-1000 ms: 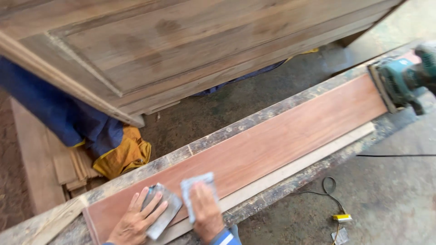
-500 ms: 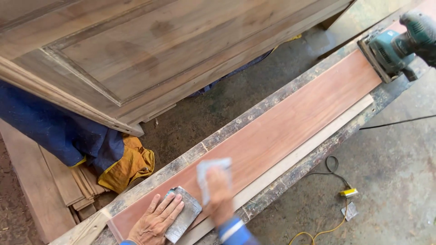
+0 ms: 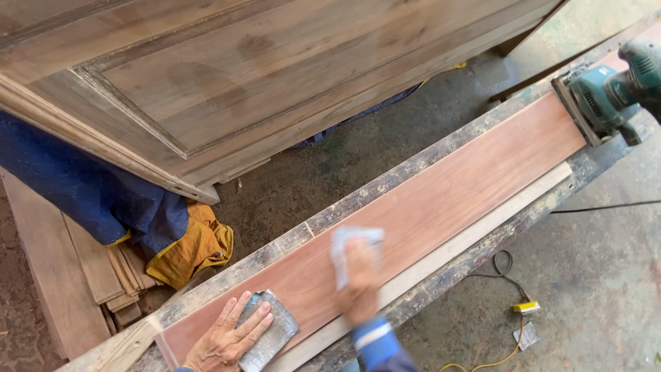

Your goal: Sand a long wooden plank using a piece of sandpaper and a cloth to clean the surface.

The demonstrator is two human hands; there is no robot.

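A long reddish wooden board (image 3: 441, 193) lies on a worn workbench (image 3: 385, 182), with a pale thin strip (image 3: 482, 224) along its near edge. My left hand (image 3: 224, 337) rests flat on the board's near end, fingers spread over a grey sheet of sandpaper (image 3: 272, 334). My right hand (image 3: 358, 282), blurred by motion, presses a second pale sheet of sandpaper (image 3: 352, 251) onto the board further along. At the board's far end a teal electric sander (image 3: 606, 93) sits on the bench.
A large wooden door panel (image 3: 261, 76) leans above the bench. Blue and yellow cloth (image 3: 138, 213) lies under it beside stacked thin wood pieces (image 3: 110, 269). A black cable (image 3: 606, 207) and a yellow cord with a plug (image 3: 523, 310) lie on the concrete floor.
My right hand has slid its sandpaper along the board away from me, toward the sander. My left hand has stayed on its sheet at the near end. The view shifted slightly.
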